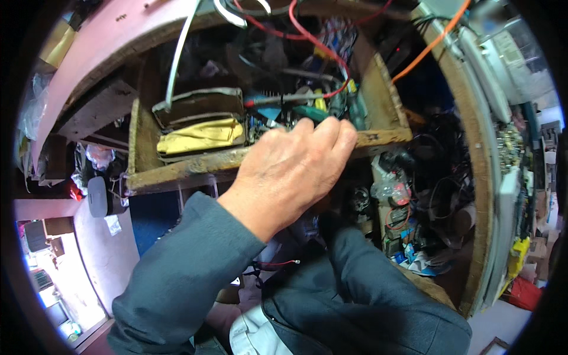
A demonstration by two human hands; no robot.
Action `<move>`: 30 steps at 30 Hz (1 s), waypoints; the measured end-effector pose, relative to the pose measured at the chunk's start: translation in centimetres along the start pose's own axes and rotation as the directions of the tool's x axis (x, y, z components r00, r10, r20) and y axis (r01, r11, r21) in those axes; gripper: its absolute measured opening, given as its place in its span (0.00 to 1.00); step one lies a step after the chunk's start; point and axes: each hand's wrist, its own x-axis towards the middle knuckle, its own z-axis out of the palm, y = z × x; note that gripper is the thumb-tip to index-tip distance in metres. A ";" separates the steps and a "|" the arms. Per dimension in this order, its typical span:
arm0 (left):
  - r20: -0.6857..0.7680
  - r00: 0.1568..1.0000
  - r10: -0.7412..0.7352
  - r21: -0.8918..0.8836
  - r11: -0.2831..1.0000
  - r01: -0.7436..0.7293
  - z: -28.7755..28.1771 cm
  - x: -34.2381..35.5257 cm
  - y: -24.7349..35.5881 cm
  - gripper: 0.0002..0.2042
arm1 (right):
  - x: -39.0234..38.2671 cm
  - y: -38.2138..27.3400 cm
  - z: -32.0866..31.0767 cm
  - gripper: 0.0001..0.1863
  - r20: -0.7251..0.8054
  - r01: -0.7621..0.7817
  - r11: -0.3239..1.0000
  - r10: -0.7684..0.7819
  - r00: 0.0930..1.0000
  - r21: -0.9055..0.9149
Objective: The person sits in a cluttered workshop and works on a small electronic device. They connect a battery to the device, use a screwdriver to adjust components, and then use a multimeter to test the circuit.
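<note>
My left hand point(299, 163) reaches across from the lower left with its fingers curled over the front edge of an open wooden drawer point(207, 160). Inside the drawer lie a folded yellow cloth or pouch point(195, 136) in a worn case, green-handled tools point(307, 112), a long slim tool with a red tip point(281, 99) and other small jumbled items. My right sleeve point(378, 272) runs from the lower right into shadow below the drawer; the fingers of my right hand are hidden there.
Red cables point(337, 62), an orange cord point(438, 38) and white cables cross the top. Tangled wires, bags and small parts point(396, 207) crowd the space below right, beside a wooden edge point(482, 207) with panels and boards. A bright opening point(74, 278) is at the lower left.
</note>
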 end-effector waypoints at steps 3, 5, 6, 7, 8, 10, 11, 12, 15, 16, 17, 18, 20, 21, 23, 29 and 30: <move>0.020 0.999 0.037 0.028 0.999 -0.037 0.3 0.2 0.0 0.16 | -4.3 -2.0 -3.2 0.13 -0.067 0.085 0.979 -0.074 0.995 0.183; 0.042 0.996 0.074 0.037 0.996 -0.075 -0.4 -0.6 -0.1 0.31 | -7.2 -10.5 -9.8 0.15 -0.005 0.146 0.988 -0.146 0.989 0.060; 0.036 0.989 0.141 0.041 0.989 -0.142 -1.0 -0.5 -0.3 0.31 | -8.2 -13.5 -12.4 0.14 0.033 0.096 0.990 -0.100 0.994 0.103; 0.039 0.979 0.200 0.047 0.978 -0.202 -1.3 -0.7 -0.5 0.32 | -9.4 -16.5 -14.8 0.14 0.083 0.042 0.988 -0.055 0.995 0.151; -0.033 0.966 0.255 0.061 0.966 -0.253 -0.3 -0.9 -0.9 0.33 | -10.2 -21.5 -18.5 0.12 0.166 -0.027 0.992 0.005 0.986 0.125; 0.077 0.957 0.281 0.019 0.959 -0.283 -1.4 -0.7 -0.9 0.26 | -11.1 -23.7 -21.7 0.15 0.383 -0.241 0.856 0.054 0.922 0.458; 0.153 0.946 0.287 -0.004 0.957 -0.290 -2.2 -0.6 -0.7 0.23 | -11.7 -25.9 -23.9 0.20 0.544 -0.448 0.723 0.119 0.831 0.526; 0.158 0.948 0.276 -0.015 0.961 -0.277 -2.4 -0.9 -0.8 0.23 | -12.2 -27.8 -25.2 0.24 0.590 -0.498 0.558 0.018 0.807 0.664; 0.170 0.950 0.261 -0.096 0.964 -0.248 -2.6 -1.1 -0.8 0.21 | -12.7 -33.6 -28.6 0.30 0.519 -0.433 0.417 -0.114 0.847 0.799; 0.187 0.946 0.265 -0.102 0.963 -0.250 -2.8 -1.0 -0.8 0.19 | -12.4 -34.8 -29.1 0.25 0.463 -0.382 0.445 -0.084 0.883 0.810; 0.203 0.942 0.268 -0.107 0.962 -0.251 -3.1 -0.9 -0.8 0.17 | -11.9 -35.8 -29.5 0.21 0.403 -0.331 0.474 -0.057 0.913 0.816; 0.199 0.939 0.280 -0.131 0.957 -0.257 -3.1 -1.0 -1.0 0.13 | -11.3 -36.8 -29.5 0.12 0.351 -0.306 0.444 -0.020 0.936 0.842; 0.170 0.942 0.290 -0.119 0.955 -0.272 -3.3 -1.0 -1.0 0.12 | -9.5 -37.1 -29.6 0.11 0.297 -0.256 0.416 -0.034 0.954 0.872; 0.153 0.949 0.276 -0.138 0.957 -0.256 -2.8 -1.2 -1.1 0.11 | -8.8 -37.5 -29.6 0.12 0.292 -0.255 0.409 -0.031 0.956 0.876; 0.116 0.965 0.236 -0.047 0.972 -0.232 -2.1 -1.5 -0.6 0.10 | -8.3 -37.8 -29.3 0.17 0.313 -0.263 0.419 -0.054 0.948 0.869; 0.110 0.970 0.215 -0.026 0.977 -0.214 -1.5 -1.9 -0.6 0.09 | -10.8 -32.6 -29.2 0.13 0.375 -0.315 0.694 0.070 0.924 0.647; 0.123 0.965 0.232 -0.032 0.973 -0.230 -1.4 -1.4 -0.4 0.10 | -11.1 -29.1 -28.7 0.08 0.312 -0.245 0.786 0.070 0.947 0.567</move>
